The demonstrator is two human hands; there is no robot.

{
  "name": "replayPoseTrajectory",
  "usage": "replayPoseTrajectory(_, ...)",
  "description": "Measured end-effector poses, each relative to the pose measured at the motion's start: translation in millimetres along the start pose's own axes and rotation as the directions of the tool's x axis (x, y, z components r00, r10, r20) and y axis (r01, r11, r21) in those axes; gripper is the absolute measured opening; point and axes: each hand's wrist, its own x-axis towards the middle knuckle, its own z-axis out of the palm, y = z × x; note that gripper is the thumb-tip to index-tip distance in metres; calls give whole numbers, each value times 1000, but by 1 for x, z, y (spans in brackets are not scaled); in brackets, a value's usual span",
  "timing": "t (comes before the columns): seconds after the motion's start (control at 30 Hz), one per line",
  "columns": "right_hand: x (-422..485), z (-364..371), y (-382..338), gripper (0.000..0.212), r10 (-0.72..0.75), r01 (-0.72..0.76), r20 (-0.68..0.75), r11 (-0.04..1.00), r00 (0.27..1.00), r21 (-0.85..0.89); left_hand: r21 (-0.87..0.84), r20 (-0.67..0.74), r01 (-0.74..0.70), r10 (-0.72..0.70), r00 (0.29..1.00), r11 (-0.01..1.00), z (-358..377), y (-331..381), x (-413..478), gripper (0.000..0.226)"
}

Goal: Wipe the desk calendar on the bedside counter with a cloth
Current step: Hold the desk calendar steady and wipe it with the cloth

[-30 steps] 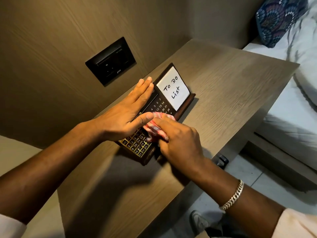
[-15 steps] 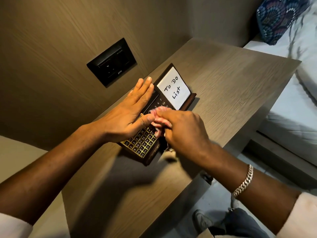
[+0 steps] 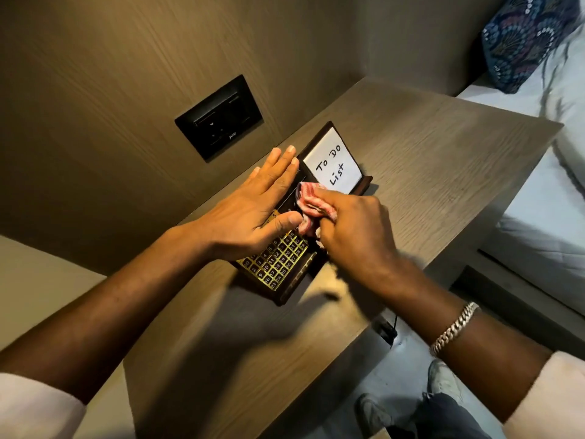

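A dark wooden desk calendar (image 3: 278, 264) with a brass number grid lies on the wooden bedside counter (image 3: 427, 160). A white "To Do List" card (image 3: 332, 167) stands at its far end. My left hand (image 3: 253, 213) lies flat on the calendar's left half, fingers straight and together, thumb across the grid. My right hand (image 3: 354, 226) is closed on a bunched red-and-white cloth (image 3: 311, 202), pressing it on the calendar's middle, just below the card. The middle of the calendar is hidden under both hands.
A black switch and socket panel (image 3: 218, 117) is set in the wood wall behind the counter. A bed with white sheets (image 3: 544, 210) and a patterned blue cushion (image 3: 525, 36) lies to the right. My shoes (image 3: 443, 381) and the tiled floor show below the counter's front edge.
My right hand has slid the cloth up the calendar from the number grid toward the white card. My left hand has stayed flat in place.
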Motion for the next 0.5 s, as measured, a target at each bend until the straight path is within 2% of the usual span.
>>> replayPoseTrajectory(0.23, -26, 7, -9, 48, -52, 43, 159, 997, 986, 61, -30, 10, 24, -24, 1000, 999, 0, 2, 0, 101)
replayPoseTrajectory(0.3, -19, 1, -3, 47, 1, -10, 117, 997, 993, 82, -16, 11, 14, -14, 1000, 1000, 0, 3, 1, 101)
replayPoseTrajectory(0.4, -5, -1, -2, 40, 44, -44, 2, 999, 999, 27, -16, 10, 6, -6, 1000, 1000, 1, 5, 2, 102)
replayPoseTrajectory(0.5, -8, 4, -8, 40, 33, -34, 40, 999, 999, 6, -22, 11, 12, -12, 1000, 1000, 1, 6, 3, 102)
